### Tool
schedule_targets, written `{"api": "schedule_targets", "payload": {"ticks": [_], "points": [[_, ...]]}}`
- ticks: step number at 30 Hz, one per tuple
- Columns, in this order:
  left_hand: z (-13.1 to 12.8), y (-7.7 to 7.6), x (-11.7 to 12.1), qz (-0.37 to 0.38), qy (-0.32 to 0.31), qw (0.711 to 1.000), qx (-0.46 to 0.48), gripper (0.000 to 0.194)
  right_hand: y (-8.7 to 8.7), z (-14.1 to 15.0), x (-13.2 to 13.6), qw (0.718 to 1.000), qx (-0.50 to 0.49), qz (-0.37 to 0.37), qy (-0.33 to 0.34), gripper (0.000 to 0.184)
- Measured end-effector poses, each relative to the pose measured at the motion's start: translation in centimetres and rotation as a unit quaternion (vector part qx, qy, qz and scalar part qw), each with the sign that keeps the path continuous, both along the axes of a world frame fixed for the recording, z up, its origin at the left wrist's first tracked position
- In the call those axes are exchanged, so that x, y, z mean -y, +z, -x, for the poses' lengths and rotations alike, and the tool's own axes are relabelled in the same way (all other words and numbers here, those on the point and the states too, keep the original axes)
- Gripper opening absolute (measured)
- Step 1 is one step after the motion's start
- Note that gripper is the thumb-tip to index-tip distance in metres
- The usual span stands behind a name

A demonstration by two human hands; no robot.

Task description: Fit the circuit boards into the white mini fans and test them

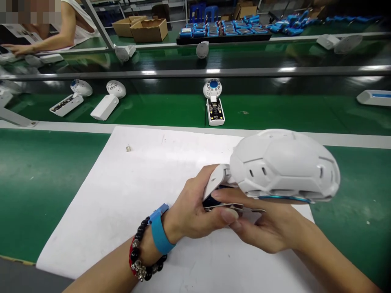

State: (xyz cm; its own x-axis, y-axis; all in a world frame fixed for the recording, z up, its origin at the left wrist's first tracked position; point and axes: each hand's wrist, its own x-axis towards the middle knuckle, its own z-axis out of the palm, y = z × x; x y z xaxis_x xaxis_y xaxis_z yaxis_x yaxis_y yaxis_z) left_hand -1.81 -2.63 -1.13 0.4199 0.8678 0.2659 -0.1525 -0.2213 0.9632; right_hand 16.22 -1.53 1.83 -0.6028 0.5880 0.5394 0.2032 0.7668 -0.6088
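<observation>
A white handheld fan (284,165) is held above the white sheet, its large round head tilted to the right. My left hand (195,207), with a blue wrist strap and beaded bracelet, is closed around the fan's handle (215,179). The handle's inner side faces down toward me, and a thin board edge (241,208) shows there. My right hand (271,224) pinches at this open side under the fan head, thumb near my left thumb. The fingers hide most of the handle's inside. A small metallic bit (128,148) lies on the sheet.
Beyond the white paper sheet (100,219), a green conveyor belt (159,106) carries several fans, one with an exposed circuit board (215,112). A metal rail (171,74) runs behind. Farther back are a tray of blue parts (222,36), cardboard boxes (149,30) and another person's arm (58,38).
</observation>
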Motion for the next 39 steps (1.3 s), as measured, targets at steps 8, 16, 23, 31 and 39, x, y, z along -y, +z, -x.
{"api": "schedule_targets", "payload": {"ticks": [8,16,23,31,39], "points": [[-0.1,0.1,-0.2,-0.002,0.013,1.0,0.003,0.062,-0.2,0.3,-0.3,0.995,0.017,-0.085,-0.041,0.019],[-0.1,-0.1,-0.2,0.003,0.02,1.0,0.004,0.062,-0.2,0.5,-0.6,0.995,0.015,-0.099,-0.027,0.003],[-0.1,0.3,-0.1,0.034,0.027,0.999,-0.002,0.057,-0.4,0.6,-0.1,0.988,0.04,-0.116,-0.089,0.011],[-0.3,0.5,-0.4,0.05,0.012,0.997,0.058,0.053,0.0,-0.4,-0.3,0.999,0.006,-0.022,-0.035,0.024],[-0.3,1.0,-0.3,0.073,0.031,0.996,0.039,0.058,-0.7,0.4,0.2,0.988,-0.088,0.091,-0.091,0.025]]}}
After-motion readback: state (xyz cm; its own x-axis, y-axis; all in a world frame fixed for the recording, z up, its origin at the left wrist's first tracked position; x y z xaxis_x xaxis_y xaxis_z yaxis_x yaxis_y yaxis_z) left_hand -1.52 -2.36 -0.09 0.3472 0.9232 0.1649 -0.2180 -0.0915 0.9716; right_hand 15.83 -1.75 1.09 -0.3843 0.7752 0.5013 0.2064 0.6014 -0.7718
